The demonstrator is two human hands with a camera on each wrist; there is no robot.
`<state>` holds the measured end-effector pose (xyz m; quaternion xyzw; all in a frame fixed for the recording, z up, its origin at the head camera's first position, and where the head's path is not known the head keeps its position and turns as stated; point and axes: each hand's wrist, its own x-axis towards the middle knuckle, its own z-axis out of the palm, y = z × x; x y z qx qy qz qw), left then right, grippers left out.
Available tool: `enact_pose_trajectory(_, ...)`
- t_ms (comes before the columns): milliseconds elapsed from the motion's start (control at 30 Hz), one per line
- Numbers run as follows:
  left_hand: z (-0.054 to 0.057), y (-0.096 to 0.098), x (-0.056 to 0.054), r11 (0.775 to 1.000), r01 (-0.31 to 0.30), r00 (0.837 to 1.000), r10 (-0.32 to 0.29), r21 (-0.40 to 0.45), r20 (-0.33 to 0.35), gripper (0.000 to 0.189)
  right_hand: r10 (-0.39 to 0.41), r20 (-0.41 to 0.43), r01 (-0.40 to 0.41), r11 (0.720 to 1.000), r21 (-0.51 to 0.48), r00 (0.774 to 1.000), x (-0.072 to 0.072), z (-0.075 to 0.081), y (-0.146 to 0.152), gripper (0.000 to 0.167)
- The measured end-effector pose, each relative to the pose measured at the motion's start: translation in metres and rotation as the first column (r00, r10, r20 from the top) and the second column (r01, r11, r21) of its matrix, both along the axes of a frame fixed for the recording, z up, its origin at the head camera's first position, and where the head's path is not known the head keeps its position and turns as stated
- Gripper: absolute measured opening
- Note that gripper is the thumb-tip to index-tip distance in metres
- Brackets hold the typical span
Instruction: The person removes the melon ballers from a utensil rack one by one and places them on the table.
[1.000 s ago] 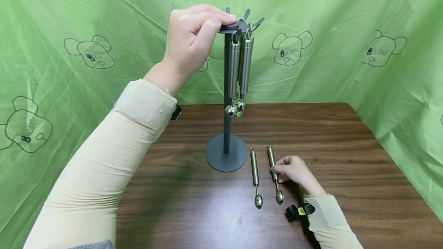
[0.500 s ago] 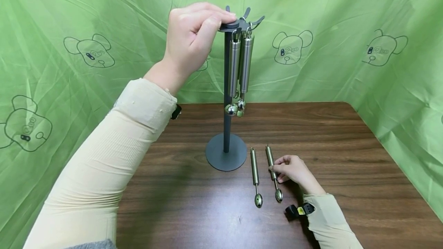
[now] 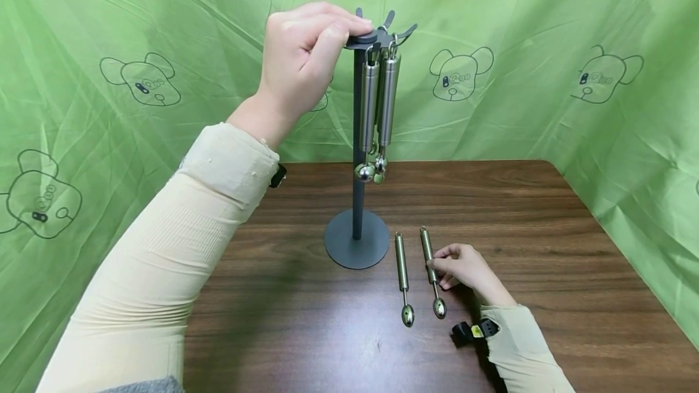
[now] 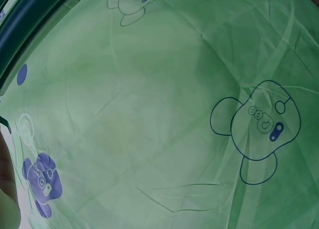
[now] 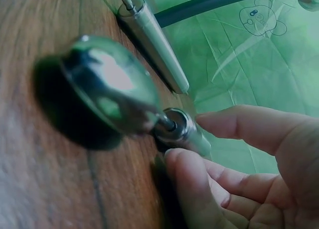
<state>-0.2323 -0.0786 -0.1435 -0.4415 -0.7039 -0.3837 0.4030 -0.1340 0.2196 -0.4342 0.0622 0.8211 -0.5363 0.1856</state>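
Note:
My left hand point(image 3: 303, 62) lies over the top of a dark grey hanging stand point(image 3: 357, 208), fingers stretched forward onto its round cap. Several steel melon ballers point(image 3: 369, 108) hang by loops from the stand's hooks, close together. On the table, my right hand point(image 3: 463, 268) pinches the handle of another melon baller point(image 3: 426, 244) between thumb and fingers. Its shiny scoop point(image 5: 112, 84) faces the camera in the right wrist view, over the wood. A second loose melon baller point(image 3: 401, 262) lies just left of it. The left wrist view catches mostly cloth, with a finger at the lower left edge.
The stand's round base point(image 3: 338, 247) rests on a brown wooden table point(image 3: 524, 211). Green cloth point(image 3: 502, 11) with bear drawings surrounds the table at the back and sides. A black wrist camera point(image 3: 464, 333) sits by the right sleeve.
The right hand and the melon baller in it have shifted by a very small amount, first leftward. My left hand stays on the stand's top, and the hanging melon ballers look unchanged.

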Motion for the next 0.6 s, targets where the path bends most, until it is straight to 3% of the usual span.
enact_pose_trajectory(233,0.002,-0.003,0.004,1.000,0.010,0.998,-0.008,-0.027,0.061,0.034,-0.011,-0.058,0.014,0.999,0.044,0.998,-0.003,0.007,0.003,0.035)
enact_pose_trajectory(467,0.003,-0.006,0.004,0.998,0.045,0.995,-0.041,-0.043,0.086,0.036,-0.023,-0.210,0.028,0.999,0.021,0.977,-0.008,0.035,-0.003,0.035)
enact_pose_trajectory(600,0.002,-0.007,0.002,0.997,0.058,0.995,-0.054,-0.043,0.078,0.037,-0.036,-0.249,0.033,0.999,-0.019,0.968,-0.009,0.052,-0.009,0.036)
